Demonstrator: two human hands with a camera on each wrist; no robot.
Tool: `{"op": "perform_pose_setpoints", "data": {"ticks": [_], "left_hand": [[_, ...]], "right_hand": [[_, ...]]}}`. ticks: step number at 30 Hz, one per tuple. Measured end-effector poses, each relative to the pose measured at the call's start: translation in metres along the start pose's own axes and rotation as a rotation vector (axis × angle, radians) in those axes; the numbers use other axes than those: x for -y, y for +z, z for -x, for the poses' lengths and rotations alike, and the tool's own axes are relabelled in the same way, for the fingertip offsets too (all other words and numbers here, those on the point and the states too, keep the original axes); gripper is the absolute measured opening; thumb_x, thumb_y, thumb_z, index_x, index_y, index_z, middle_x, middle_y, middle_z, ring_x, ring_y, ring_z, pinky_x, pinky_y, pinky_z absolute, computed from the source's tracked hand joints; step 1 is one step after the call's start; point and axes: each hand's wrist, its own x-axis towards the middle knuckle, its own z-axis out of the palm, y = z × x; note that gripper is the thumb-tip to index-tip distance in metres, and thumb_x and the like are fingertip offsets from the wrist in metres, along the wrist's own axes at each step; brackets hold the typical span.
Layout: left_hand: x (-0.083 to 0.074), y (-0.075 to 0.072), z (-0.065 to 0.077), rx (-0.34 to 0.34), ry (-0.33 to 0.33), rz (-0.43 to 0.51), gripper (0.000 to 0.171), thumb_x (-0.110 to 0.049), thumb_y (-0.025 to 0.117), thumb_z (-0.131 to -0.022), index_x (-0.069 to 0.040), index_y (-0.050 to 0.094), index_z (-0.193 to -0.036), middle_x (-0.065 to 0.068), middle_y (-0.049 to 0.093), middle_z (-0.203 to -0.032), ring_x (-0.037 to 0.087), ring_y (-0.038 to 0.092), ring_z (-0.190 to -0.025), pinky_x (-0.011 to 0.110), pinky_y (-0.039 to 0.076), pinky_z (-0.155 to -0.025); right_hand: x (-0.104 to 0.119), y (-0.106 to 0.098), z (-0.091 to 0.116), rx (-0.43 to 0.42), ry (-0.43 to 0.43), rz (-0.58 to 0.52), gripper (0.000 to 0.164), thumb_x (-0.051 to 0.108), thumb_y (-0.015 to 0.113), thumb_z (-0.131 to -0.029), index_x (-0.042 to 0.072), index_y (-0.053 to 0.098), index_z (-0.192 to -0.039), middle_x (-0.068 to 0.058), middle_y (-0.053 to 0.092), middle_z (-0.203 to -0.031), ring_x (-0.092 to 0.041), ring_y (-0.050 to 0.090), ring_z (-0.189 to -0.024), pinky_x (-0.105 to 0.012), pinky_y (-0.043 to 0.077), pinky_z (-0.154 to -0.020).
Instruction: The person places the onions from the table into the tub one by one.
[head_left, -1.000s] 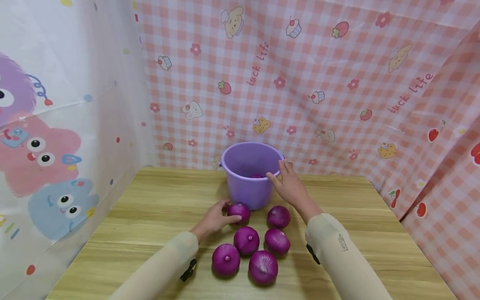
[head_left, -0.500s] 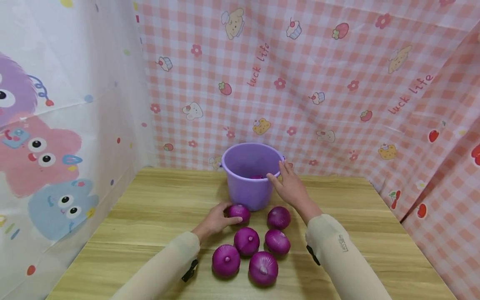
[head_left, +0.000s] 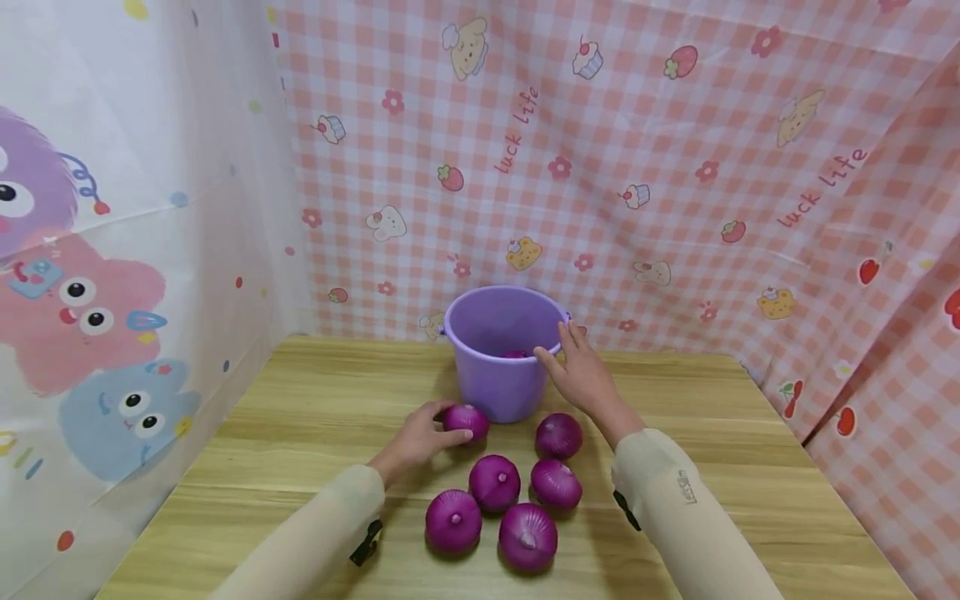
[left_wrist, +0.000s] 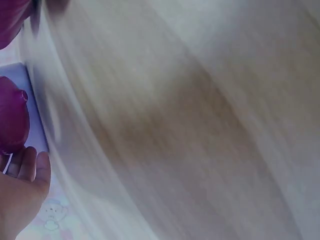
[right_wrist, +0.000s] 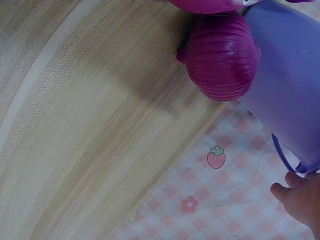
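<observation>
Left grip (head_left: 414, 437) clamps a red onion (head_left: 468, 422), which a shallow pinch could drop; right grip (head_left: 587, 379), spread, rests on the purple bucket (head_left: 497, 387).

Pink-and-white gingham backdrop cloth (head_left: 592, 133): red lettering "luck life", printed twice, once near the middle, once toward the right, both slanting upward. Person's right sleeve (head_left: 693, 512), pale: small grey lettering, apparently "LetsSlim", too small for certainty.
</observation>
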Motion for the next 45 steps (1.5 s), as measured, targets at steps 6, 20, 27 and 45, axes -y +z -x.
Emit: {"op": "perform_pose_setpoints", "data": {"ticks": [6,20,27,45], "left_hand": [[-0.004,-0.009,0.003,-0.036,0.026,-0.037,0.073,-0.037,0.081,-0.083,0.000,0.052,-0.139,0.018,0.059,-0.127,0.029,0.060,-0.112,0.044,0.052,-0.094],[-0.024,-0.030,0.013,-0.103,0.078,0.058,0.066,-0.028,0.080,-0.084,-0.001,0.053,-0.139,0.017,0.059,-0.129,0.030,0.061,-0.106,0.039,0.055,-0.086],[-0.033,-0.040,0.014,-0.104,0.111,0.081,0.062,-0.026,0.079,-0.086,-0.003,0.055,-0.138,0.016,0.061,-0.128,0.033,0.059,-0.111,0.039,0.054,-0.087],[-0.064,-0.067,0.013,-0.066,0.148,0.130,0.074,-0.030,0.077,-0.088,-0.001,0.044,-0.146,0.021,0.053,-0.139,0.040,0.058,-0.117,0.045,0.053,-0.094]], "right_hand": [[-0.001,0.000,0.000,-0.002,-0.002,0.000,0.083,0.060,0.034,-0.102,0.001,0.018,-0.157,-0.023,0.013,-0.162,-0.042,0.018,-0.146,-0.057,0.021,-0.116],[-0.001,0.000,0.000,-0.006,-0.005,-0.002,0.082,0.060,0.035,-0.102,0.001,0.019,-0.157,-0.022,0.014,-0.162,-0.042,0.019,-0.146,-0.057,0.021,-0.116],[-0.002,0.000,0.001,-0.002,-0.005,-0.004,0.083,0.060,0.034,-0.102,0.000,0.018,-0.157,-0.022,0.014,-0.162,-0.043,0.018,-0.146,-0.056,0.020,-0.117],[-0.003,0.002,-0.001,-0.008,-0.002,0.004,0.083,0.060,0.035,-0.102,0.000,0.018,-0.157,-0.023,0.015,-0.162,-0.043,0.018,-0.146,-0.056,0.020,-0.117]]}}
